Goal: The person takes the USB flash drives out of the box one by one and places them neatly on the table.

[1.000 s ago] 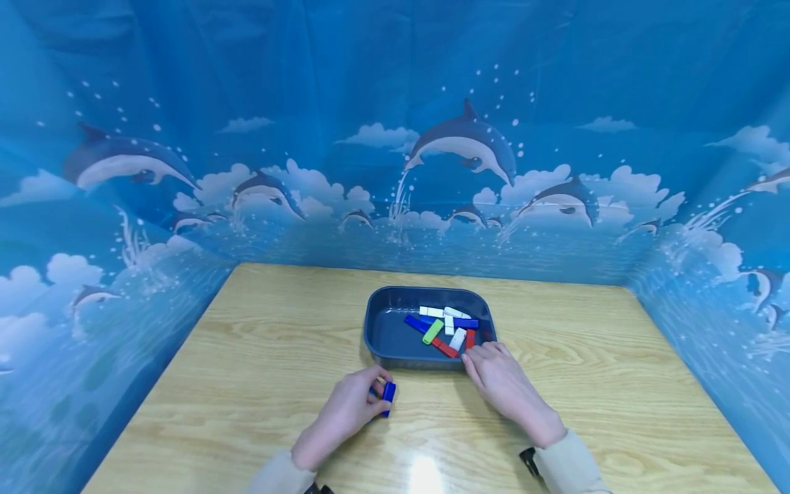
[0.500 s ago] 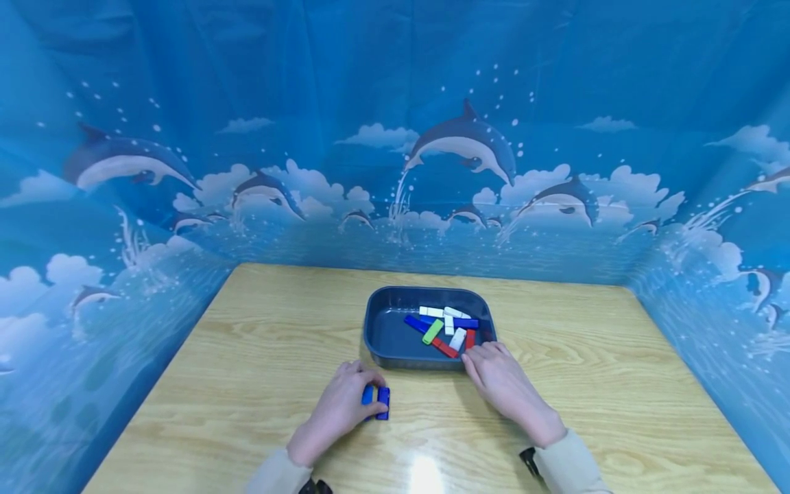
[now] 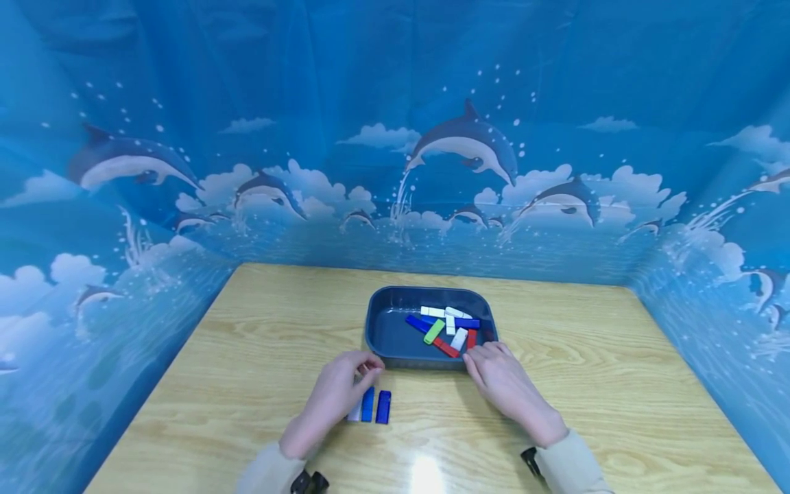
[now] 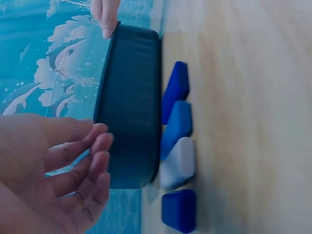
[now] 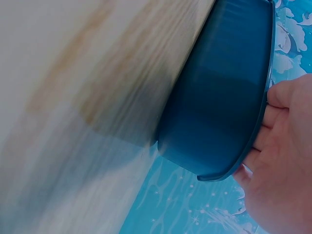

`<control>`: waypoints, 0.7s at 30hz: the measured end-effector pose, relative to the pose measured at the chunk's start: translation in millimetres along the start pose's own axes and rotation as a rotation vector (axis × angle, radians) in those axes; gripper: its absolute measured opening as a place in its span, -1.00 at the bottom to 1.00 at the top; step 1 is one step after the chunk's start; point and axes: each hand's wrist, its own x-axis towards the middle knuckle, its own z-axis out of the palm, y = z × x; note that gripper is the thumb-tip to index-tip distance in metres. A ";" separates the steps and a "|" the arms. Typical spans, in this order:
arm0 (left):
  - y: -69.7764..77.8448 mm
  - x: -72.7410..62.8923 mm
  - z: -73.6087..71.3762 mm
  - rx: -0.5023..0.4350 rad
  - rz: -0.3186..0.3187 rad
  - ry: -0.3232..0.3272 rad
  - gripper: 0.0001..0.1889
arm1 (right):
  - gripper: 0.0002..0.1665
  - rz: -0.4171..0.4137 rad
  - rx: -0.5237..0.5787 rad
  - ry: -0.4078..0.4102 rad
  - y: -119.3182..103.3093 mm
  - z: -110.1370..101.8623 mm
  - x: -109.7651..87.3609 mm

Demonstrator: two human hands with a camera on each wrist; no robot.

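My left hand (image 3: 339, 387) hovers over the table in front of the box, its fingers loosely curled around nothing. Beneath and beside it lies a row of several small oblong plastic sticks. A dark blue stick (image 3: 383, 407) is at the row's right end, with a lighter blue stick (image 3: 367, 405) beside it. Then comes a white stick (image 4: 179, 163), and another dark blue stick (image 4: 179, 210) ends the row in the left wrist view. My right hand (image 3: 496, 381) grips the near right rim of the dark blue box (image 5: 219, 92), with the thumb outside and the fingers over the edge.
Inside the box is a loose pile of white sticks (image 3: 459, 339), blue sticks (image 3: 467, 324), red sticks (image 3: 446, 348) and a green stick (image 3: 435, 332). A dolphin-print curtain (image 3: 308, 226) encloses the wooden table (image 3: 592, 357) at the back and sides.
The left hand set the dark blue stick down at the row's right end and let it go, then drew back left and slightly up. The right hand stayed on the box.
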 end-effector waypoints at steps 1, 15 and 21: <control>1.1 1.9 -1.2 -0.018 -0.003 0.015 -0.95 | -0.76 0.001 0.000 0.001 0.1 -0.1 0.0; 15.6 32.0 -5.1 -0.061 -0.015 0.112 -0.94 | -0.76 0.008 0.002 -0.006 -0.7 -0.6 0.5; 26.1 56.0 -3.3 -0.014 -0.037 0.075 -0.93 | -0.76 0.003 0.000 0.006 -0.8 -0.6 0.6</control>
